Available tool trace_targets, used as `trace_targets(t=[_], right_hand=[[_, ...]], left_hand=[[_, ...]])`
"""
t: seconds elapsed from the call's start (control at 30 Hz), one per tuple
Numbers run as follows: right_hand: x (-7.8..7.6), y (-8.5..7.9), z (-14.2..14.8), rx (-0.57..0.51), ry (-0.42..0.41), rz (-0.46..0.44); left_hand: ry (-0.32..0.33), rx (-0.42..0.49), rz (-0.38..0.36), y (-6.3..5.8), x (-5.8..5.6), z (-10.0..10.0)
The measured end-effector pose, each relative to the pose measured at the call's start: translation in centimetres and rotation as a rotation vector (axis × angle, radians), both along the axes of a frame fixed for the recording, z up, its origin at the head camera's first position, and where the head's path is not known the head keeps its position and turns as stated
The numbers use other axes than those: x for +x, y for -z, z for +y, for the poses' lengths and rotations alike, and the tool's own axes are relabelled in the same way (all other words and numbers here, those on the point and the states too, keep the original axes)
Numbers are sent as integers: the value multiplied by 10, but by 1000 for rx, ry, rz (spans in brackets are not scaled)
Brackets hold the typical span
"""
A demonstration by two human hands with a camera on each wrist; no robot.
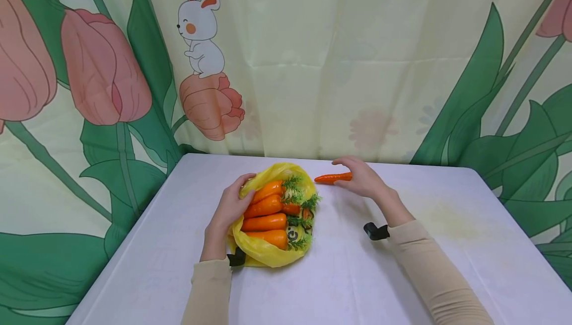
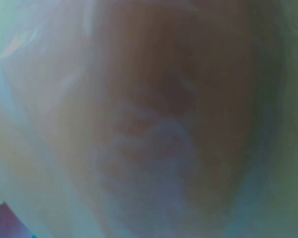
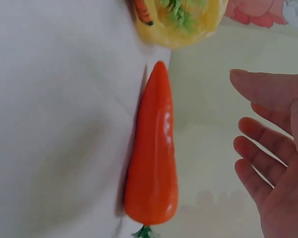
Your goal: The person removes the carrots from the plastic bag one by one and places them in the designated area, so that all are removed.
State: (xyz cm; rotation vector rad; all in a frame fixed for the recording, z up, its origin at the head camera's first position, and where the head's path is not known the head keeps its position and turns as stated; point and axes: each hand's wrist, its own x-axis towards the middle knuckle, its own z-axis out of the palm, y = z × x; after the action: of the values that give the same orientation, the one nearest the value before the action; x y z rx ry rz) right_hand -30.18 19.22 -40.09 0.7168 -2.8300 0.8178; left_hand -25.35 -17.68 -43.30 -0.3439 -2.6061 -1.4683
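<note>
A yellow plastic bag [image 1: 277, 260] lies with its mouth open on the white table, several orange toy carrots [image 1: 264, 222] with green tops inside it. My left hand [image 1: 229, 205] holds the bag's left rim, its thumb at the edge beside the carrots. The left wrist view is blurred, filled by something filmy close to the lens. Right of the bag, a single carrot [image 3: 153, 153] lies on the table, its tip toward the bag. Over that carrot hovers my right hand [image 1: 361, 178], thumb and fingers spread; the right wrist view shows a gap between them.
The white table [image 1: 339, 275] extends around the bag, its back edge near the single carrot. Behind it hangs a curtain [image 1: 295, 66] printed with tulips and a rabbit. A black wrist mount [image 1: 376, 231] sticks out by the right sleeve.
</note>
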Motion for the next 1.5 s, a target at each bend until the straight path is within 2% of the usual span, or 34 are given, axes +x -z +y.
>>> trace_targets(t=[0.47,0.9,1.13,1.5], right_hand=[[13,-5,-41,-63,-106,20],[17,-10,-68,-91,-160,44],[20,-10,-87,-66,-197,57],[24,-11,-111,-60,-256,26]], left_hand=[[-9,-3,-5,1,-1,0],[-1,-8,-6,0,-2,-1],[6,-5,-2,0,-1,0],[4,-13,10,0,-1,-1]])
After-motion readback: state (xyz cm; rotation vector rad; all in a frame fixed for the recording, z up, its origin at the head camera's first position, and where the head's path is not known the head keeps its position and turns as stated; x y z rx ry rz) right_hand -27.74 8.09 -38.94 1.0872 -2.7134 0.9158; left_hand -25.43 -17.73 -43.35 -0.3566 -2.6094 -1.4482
